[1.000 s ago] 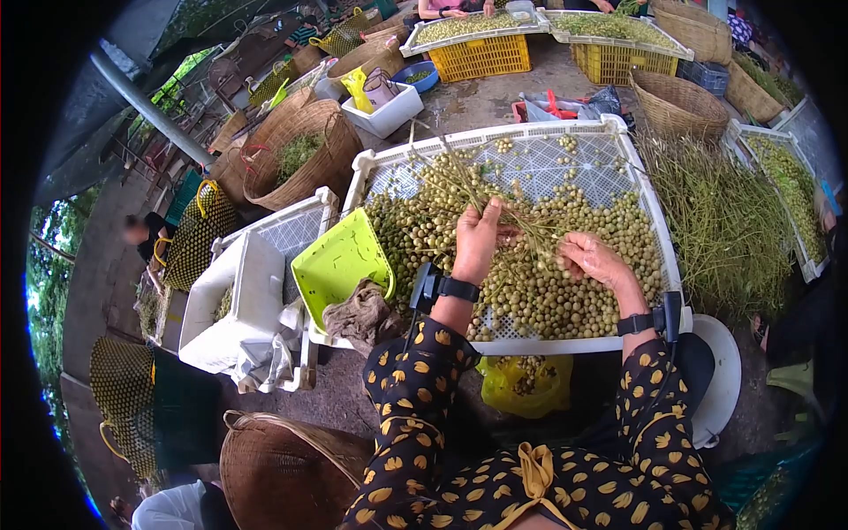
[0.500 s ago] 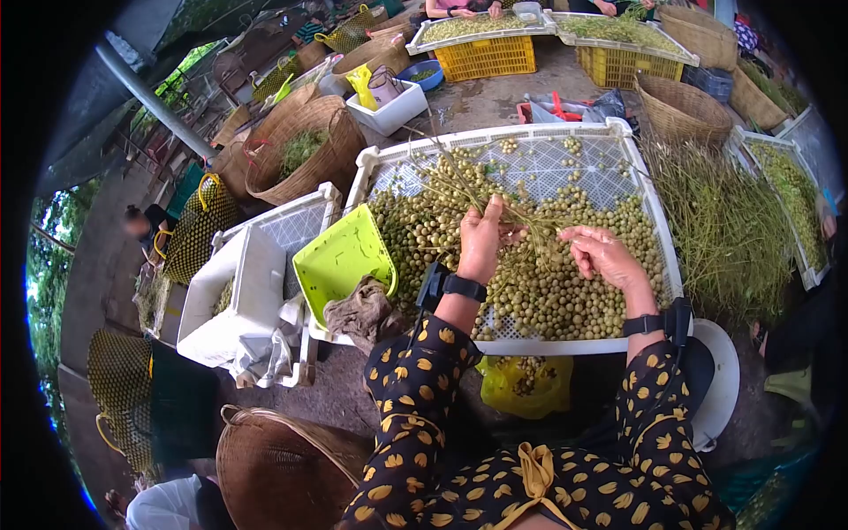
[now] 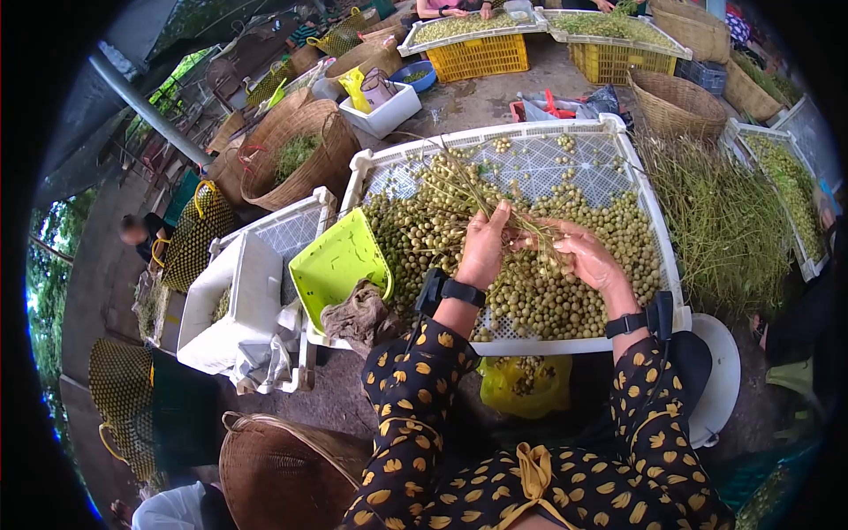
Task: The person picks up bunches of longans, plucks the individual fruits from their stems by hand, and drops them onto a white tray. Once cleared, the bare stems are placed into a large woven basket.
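My left hand [image 3: 483, 250] is closed around a bunch of thin, woody fruit stalks [image 3: 478, 193], held above a white mesh tray [image 3: 539, 190]. My right hand [image 3: 590, 256] has its fingers curled in at the right end of the same stalks; its fingertips are partly hidden among them. Under both hands, small round yellow-green fruits [image 3: 565, 305] lie spread over the tray. More fruits still on stems [image 3: 433, 212] are heaped toward its left side. A lime-green plastic bin [image 3: 340, 265] leans at the tray's left edge, with a crumpled brown cloth [image 3: 360, 314] against it.
A white foam box [image 3: 231, 291] stands at left, and a wicker basket [image 3: 291, 468] is close by my left elbow. Stripped stalks [image 3: 720, 234] are piled right of the tray. A yellow plastic bag [image 3: 527, 386] hangs below it. Other people sit at trays farther back.
My right hand has moved left and come in against the stalks, close to my left hand. The left hand keeps its hold, and the view has shifted slightly.
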A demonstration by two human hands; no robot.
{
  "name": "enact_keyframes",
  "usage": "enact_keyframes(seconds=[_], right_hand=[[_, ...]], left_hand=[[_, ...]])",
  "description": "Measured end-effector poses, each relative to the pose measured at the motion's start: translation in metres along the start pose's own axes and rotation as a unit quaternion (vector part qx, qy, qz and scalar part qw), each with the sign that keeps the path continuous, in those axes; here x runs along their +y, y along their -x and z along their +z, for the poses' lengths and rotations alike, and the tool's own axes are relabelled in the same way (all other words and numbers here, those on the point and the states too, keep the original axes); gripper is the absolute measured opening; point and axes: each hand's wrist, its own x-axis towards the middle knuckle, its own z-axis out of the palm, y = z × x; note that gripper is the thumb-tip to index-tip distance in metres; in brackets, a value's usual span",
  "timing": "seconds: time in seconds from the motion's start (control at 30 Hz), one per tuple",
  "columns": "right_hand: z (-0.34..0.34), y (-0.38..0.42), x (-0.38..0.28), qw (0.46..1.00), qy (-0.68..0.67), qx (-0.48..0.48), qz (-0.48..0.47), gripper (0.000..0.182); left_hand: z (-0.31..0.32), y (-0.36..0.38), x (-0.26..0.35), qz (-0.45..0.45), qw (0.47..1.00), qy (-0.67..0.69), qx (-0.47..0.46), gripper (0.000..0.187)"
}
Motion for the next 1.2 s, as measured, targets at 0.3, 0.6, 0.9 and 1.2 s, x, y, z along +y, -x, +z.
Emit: enact_keyframes(seconds=[0.3, 0.6, 0.9, 1.2], right_hand=[[-0.004, -0.007, 0.001, 0.956, 0.282, 0.075, -0.038, 0.025], [-0.003, 0.002, 0.004, 0.965, 0.236, 0.113, -0.013, 0.044], [0.01, -0.008, 0.01, 0.981, 0.165, 0.105, 0.017, 0.051], [0.002, -0.012, 0.015, 0.983, 0.15, 0.105, 0.0, 0.022]], left_hand=[[-0.002, -0.005, -0.009, 0.024, 0.999, -0.044, -0.019, 0.022], [-0.005, -0.011, -0.018, 0.044, 0.998, -0.051, 0.011, 0.017], [0.008, -0.006, -0.031, 0.117, 0.989, -0.086, 0.02, 0.017], [0.012, -0.005, -0.036, 0.165, 0.97, -0.176, 0.043, 0.02]])
